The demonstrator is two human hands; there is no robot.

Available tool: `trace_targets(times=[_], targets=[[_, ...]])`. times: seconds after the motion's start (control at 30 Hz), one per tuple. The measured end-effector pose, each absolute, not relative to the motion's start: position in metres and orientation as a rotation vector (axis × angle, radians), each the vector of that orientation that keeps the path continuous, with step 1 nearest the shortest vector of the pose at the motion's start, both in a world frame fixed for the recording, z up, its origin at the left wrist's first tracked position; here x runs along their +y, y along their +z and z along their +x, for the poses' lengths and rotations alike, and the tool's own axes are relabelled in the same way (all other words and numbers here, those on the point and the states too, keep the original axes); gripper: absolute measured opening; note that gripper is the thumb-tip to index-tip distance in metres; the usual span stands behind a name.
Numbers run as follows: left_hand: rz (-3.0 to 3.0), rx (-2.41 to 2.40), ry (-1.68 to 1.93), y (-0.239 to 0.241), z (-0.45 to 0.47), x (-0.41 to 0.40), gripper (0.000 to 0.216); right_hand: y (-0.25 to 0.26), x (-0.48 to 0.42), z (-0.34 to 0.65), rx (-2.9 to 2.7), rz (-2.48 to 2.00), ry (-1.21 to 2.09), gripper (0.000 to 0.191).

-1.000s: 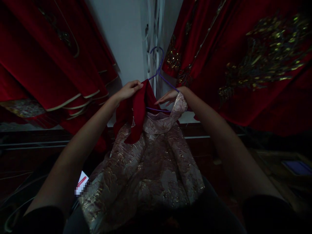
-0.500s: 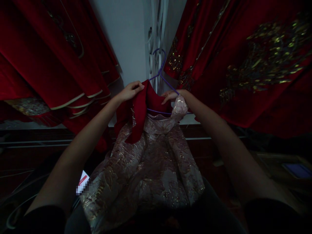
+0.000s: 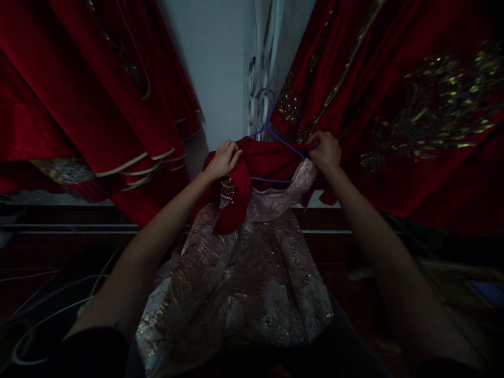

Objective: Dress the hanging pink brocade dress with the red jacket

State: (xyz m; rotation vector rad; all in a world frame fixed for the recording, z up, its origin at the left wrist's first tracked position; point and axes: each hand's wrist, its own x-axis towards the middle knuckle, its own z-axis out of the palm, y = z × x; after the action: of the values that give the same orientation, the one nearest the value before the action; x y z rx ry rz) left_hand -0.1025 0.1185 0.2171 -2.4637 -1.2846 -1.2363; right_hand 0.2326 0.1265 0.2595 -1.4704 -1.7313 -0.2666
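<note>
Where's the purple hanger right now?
In the head view, the purple hanger is above and right of centre, between the left hand and the right hand. Its hook overlaps the white metalwork, with the shiny dress below.

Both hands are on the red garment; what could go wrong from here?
The pale shoulder strap sits at the end of the purple hanger, just below the right hand, so it might slip off if the red garment is pulled. The beaded trim beneath the left hand could snag on the patterned garment.
</note>
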Motion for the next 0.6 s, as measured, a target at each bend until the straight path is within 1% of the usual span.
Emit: trace_targets(times=[0.13, 0.3, 0.47, 0.6], targets=[[-2.462, -1.287, -1.228, 0.215, -0.100, 0.118, 0.041, 0.259, 0.112, 0.267, -1.716, -1.570, -0.422, 0.020], [-2.403, -1.364, -1.282, 0.209, -0.088, 0.111, 0.046, 0.251, 0.068, 0.264, -1.771, -1.600, -0.351, 0.024], [-2.359, -1.416, -1.362, 0.204, -0.078, 0.104, 0.050, 0.234, 0.054, 0.231, -1.996, -1.426, -0.009, 0.019], [-2.303, -1.459, -1.308, 0.202, -0.076, 0.099, 0.043, 0.223, 0.064, 0.188, -1.982, -1.291, 0.182, 0.015]])
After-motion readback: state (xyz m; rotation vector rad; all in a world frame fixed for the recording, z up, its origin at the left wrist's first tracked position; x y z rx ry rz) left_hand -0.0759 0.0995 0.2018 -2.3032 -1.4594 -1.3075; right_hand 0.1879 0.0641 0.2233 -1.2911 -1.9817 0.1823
